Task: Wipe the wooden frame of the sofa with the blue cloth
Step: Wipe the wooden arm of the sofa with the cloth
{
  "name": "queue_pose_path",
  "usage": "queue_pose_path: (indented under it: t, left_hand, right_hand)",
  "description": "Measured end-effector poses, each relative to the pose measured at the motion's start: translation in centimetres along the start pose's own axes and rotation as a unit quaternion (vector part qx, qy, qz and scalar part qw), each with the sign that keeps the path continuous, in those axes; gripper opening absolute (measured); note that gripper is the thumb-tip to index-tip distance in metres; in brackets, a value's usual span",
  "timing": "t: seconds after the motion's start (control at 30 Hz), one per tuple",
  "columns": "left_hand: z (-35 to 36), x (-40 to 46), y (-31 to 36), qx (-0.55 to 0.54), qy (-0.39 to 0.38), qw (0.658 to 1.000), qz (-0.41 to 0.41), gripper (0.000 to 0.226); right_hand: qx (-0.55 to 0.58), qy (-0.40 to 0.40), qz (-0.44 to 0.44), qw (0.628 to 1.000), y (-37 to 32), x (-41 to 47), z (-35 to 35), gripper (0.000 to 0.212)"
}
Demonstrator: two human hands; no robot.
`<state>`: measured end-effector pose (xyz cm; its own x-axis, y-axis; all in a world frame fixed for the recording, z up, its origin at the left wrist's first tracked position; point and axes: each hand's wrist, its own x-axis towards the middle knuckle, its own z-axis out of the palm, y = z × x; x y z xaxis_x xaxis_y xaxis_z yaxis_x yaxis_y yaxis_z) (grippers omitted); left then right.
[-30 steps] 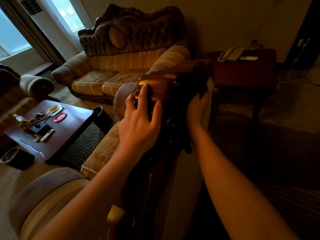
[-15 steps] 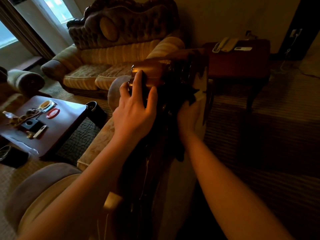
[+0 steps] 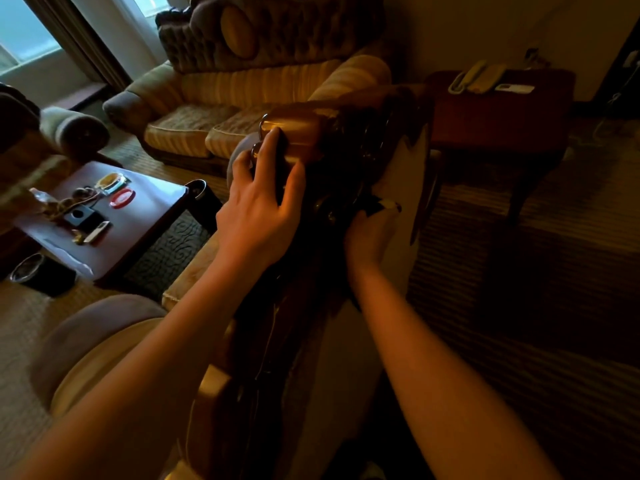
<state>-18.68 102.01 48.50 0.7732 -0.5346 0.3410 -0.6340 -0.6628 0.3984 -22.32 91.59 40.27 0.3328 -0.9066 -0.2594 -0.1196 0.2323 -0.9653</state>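
The left hand (image 3: 258, 216) rests on the glossy frame (image 3: 298, 133), fingers (image 3: 273, 147) spread over its carved top. Just right of them the right hand (image 3: 372, 233) grips the dark cloth (image 3: 367, 202) against the frame's shadowed side — its fingers are hidden. Beyond stands a sofa (image 3: 242, 98); left, a worktop (image 3: 138, 216) with clutter; right, another with a phone (image 3: 476, 77).

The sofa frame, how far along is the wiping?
Midway at best, and nothing shows how much is already clean. The left hand rests with spread fingers on the glossy carved wooden frame at the sofa's top. The right hand holds a dark cloth against the frame's shadowed back side; its colour is hard to tell. The lower frame near the camera is not being wiped now.
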Motion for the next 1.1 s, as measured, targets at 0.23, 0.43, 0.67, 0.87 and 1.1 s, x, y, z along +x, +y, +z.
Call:
queue_pose_path:
  t: [0.23,0.43,0.67,0.87,1.1]
  left_hand:
    - [-0.1,-0.1,0.2,0.000,0.003,1.000,-0.009,0.064]
    - [-0.2,0.1,0.0,-0.003,0.005,1.000,-0.005,0.063]
    - [-0.2,0.3,-0.2,-0.013,-0.001,1.000,0.003,0.065]
    - [-0.2,0.5,-0.2,-0.018,-0.005,1.000,0.005,0.066]
    - [-0.1,0.7,-0.5,-0.019,-0.001,1.000,0.007,0.070]
  right_hand:
    - [0.048,-0.130,-0.004,0.990,2.5,-10.3,-1.1,0.052]
    - [0.164,-0.124,0.002,0.979,1.6,-6.6,-1.0,0.061]
    - [0.096,-0.171,-0.068,0.978,3.3,-12.1,-2.3,0.017]
    - [0.087,-0.158,-0.079,0.980,2.8,-5.8,-2.6,0.027]
    - [0.141,-0.081,-0.139,0.977,1.0,-4.9,-1.8,0.022]
